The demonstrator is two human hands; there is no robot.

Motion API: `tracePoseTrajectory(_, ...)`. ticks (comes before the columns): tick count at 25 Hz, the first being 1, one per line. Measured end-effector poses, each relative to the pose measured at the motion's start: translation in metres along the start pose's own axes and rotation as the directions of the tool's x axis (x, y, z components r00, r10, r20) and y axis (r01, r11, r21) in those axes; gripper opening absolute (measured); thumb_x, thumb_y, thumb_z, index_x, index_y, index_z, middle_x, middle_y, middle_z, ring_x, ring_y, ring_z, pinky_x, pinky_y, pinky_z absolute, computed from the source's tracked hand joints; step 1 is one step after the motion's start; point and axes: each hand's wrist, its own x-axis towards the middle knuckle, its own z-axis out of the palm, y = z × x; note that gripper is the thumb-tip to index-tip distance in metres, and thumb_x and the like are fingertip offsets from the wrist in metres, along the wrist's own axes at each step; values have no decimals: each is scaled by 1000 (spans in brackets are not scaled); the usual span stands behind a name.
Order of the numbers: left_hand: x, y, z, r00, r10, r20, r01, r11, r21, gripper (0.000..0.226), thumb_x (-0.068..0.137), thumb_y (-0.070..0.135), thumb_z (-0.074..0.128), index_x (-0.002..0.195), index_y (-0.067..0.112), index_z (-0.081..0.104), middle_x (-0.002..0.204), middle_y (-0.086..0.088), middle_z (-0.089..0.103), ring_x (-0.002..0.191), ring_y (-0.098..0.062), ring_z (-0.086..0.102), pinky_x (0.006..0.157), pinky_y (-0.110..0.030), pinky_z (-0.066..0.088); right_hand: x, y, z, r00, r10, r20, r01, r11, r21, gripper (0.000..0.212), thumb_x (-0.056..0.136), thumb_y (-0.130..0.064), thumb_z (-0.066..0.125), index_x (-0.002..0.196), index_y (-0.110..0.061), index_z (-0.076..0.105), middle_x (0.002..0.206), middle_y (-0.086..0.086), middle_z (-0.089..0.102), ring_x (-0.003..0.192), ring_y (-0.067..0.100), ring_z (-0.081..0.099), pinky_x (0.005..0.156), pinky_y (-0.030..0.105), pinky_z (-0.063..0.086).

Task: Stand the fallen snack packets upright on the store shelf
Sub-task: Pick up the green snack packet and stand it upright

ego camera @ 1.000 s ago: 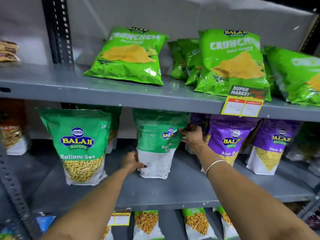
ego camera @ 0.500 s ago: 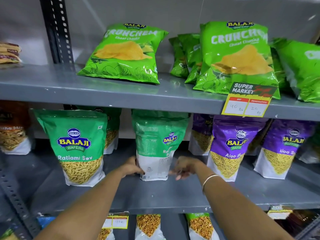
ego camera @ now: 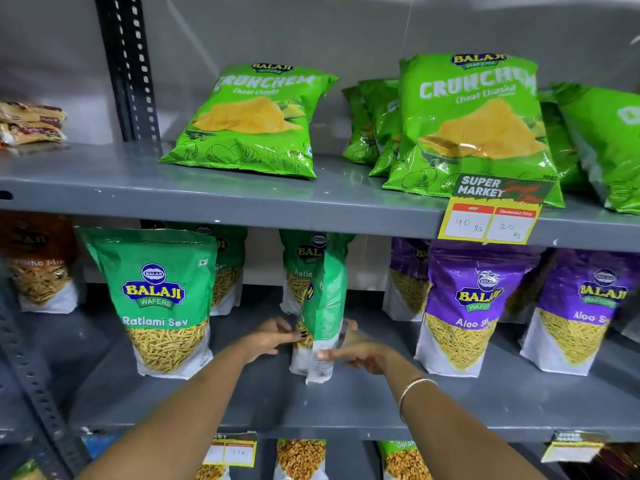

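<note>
Green sev packet now twisted edge-on versus half a second back, standing mid-shelf between the Ratlami Sev pouch and the purple Aloo pouch. Left hand and right hand pinching its lower sides; probably light, crinkly, slippery, so better gripped low at the stiff base gusset. Front label turned away, fingers behind hidden.

Grey metal shelving, dark perforated upright, pale grey back wall, seemingly soft overhead light
</note>
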Motion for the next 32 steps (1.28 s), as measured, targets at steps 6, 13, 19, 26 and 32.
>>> tracePoseTrajectory(6,3,5,19,1000,4,8,-3,996,-93,97,80,18,68,150,25,0,150,-7,37,136,-25,37,108,-48,33,0,11,-8,997,-76,-29,76,997,18,81,71,-25,77,131,-15,24,133,6,48,117,18,48,73,27,45)
tracePoseTrajectory(13,1,15,24,995,66,-81,-58,993,99,52,80,13,68,124,6,41,131,-13,49,112,-20,46,92,-32,40,-5,15,-46,999,-39,-35,43,992,118,57,82,-3,65,126,-13,31,103,3,53,83,14,60,74,28,55)
tracePoseTrajectory(19,3,10,26,969,94,-228,-91,996,22,60,74,2,72,127,3,44,100,-19,64,93,-22,55,82,-34,49,4,12,-45,985,-160,-63,172,929,329,84,63,12,74,134,-2,32,133,19,54,121,33,54,107,49,41)
tracePoseTrajectory(26,-8,9,42,928,141,-345,-98,985,139,34,77,9,70,98,12,43,108,-11,58,93,-16,49,80,-29,40,9,8,-51,956,-293,-3,281,916,284,65,74,16,64,132,-2,41,128,19,56,118,29,55,103,38,43)
tracePoseTrajectory(32,-39,-15,-6,978,-168,-120,200,915,349,31,85,37,58,105,16,46,104,-6,54,96,-20,54,78,-32,44,5,0,-66,930,353,100,-267,839,-475,28,63,-22,81,79,-9,62,70,8,53,46,17,51,42,21,47)
